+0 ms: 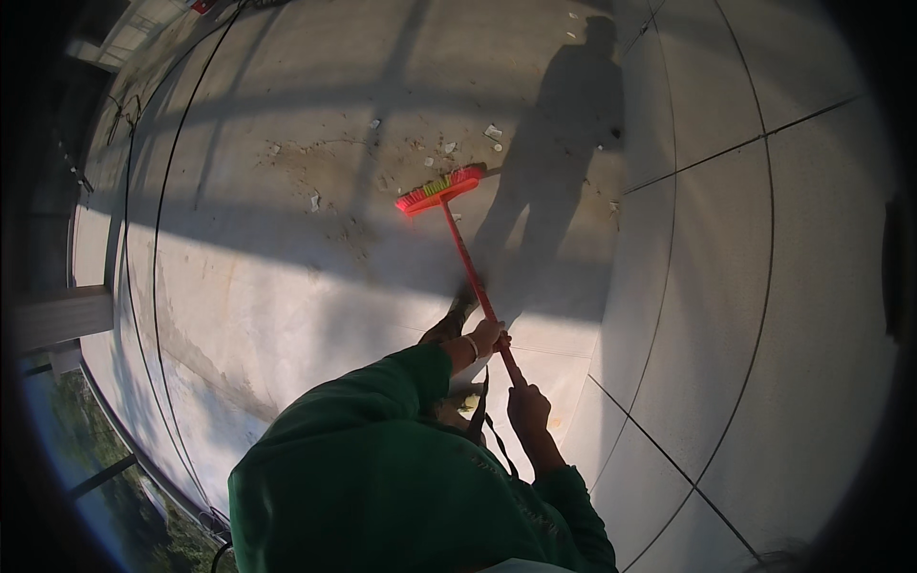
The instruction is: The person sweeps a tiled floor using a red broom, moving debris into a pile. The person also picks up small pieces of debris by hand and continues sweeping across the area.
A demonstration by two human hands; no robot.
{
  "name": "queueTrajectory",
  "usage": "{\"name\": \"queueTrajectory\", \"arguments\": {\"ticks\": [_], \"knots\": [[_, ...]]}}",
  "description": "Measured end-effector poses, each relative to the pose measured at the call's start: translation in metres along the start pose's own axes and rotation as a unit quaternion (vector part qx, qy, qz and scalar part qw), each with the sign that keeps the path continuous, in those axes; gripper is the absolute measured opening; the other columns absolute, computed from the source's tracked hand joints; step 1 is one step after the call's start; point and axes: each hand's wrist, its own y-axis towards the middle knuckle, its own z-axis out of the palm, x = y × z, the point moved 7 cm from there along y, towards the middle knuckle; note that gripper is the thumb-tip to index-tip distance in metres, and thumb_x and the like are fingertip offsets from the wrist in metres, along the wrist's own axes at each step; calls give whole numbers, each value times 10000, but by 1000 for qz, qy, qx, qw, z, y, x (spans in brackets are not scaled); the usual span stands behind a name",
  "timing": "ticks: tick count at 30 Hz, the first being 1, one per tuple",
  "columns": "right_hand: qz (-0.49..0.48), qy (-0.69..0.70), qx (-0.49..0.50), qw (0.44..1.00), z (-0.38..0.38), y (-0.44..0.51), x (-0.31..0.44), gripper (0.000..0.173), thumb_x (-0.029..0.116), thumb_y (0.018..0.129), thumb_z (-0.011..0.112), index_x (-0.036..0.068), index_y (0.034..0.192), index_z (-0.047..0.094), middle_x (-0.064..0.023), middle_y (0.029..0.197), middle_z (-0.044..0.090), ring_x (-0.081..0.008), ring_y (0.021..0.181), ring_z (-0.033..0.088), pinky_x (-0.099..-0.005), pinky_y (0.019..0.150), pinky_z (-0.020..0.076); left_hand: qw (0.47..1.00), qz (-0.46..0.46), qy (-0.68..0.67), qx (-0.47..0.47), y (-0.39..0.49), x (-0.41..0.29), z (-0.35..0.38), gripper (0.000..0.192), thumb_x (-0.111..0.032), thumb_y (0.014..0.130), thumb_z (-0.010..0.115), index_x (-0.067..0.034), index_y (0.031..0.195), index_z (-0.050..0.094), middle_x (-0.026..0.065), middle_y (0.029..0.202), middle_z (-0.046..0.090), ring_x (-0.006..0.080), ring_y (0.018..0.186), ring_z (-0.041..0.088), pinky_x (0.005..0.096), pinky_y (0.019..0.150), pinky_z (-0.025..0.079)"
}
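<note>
My left hand (487,336), with a band at its wrist, wraps around the red handle (469,266) of a push broom. My right hand (529,410) grips the same handle closer to my body, by its upper end. Beyond my hands, the broom head (443,192) has an orange block with pink and yellow-green bristles. It is at or just over the dusty concrete floor (286,243); contact is hard to tell. Small pale scraps (493,132) and dark crumbs of dirt lie around and past the bristles.
Two dark cables (166,165) run along the floor at left. A pale panelled wall (716,286) with dark joints rises at right. A beam end (71,315) juts in at the left edge. My shoe (444,326) shows beside my left hand. My shadow (573,107) falls ahead.
</note>
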Motion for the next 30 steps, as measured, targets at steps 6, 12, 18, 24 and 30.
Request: {"name": "queueTrajectory", "arguments": {"ticks": [6,12,18,24,30], "knots": [[-120,23,-58,991,-101,114,74,460,166,778,576,103,1218,458,-173,782,610,-334,694,599,-412,634,486,988,146,-44,24,-11,-197,33,137,-96,833,522,-1,744,482,124,671,516,263,638,556,390,611,515],[-127,30,12,991,-172,54,66,420,159,781,544,106,1193,482,-167,846,616,-332,767,598,-404,693,484,981,71,-173,57,-50,-176,44,97,-70,839,493,-10,791,434,109,667,480,267,636,548,432,621,522],[-124,42,44,990,-137,-48,11,423,80,762,566,141,1177,510,-118,1028,601,-299,884,589,-370,743,493,992,-32,-121,34,-69,-15,30,81,-64,845,464,-5,855,409,105,699,486,279,677,574,456,682,536],[41,55,123,990,-61,-141,-52,447,155,786,541,185,1221,445,-131,719,596,-312,640,576,-421,571,460,990,-131,-8,50,-55,138,14,123,-95,858,471,17,901,446,131,737,537,312,716,614,417,655,557],[2,-20,144,989,-13,-72,-19,414,221,806,536,194,1213,465,-144,720,599,-317,654,596,-417,580,466,998,-41,34,-17,2,77,-39,213,-125,873,458,6,1026,389,117,781,491,291,673,588,441,606,548]]}}
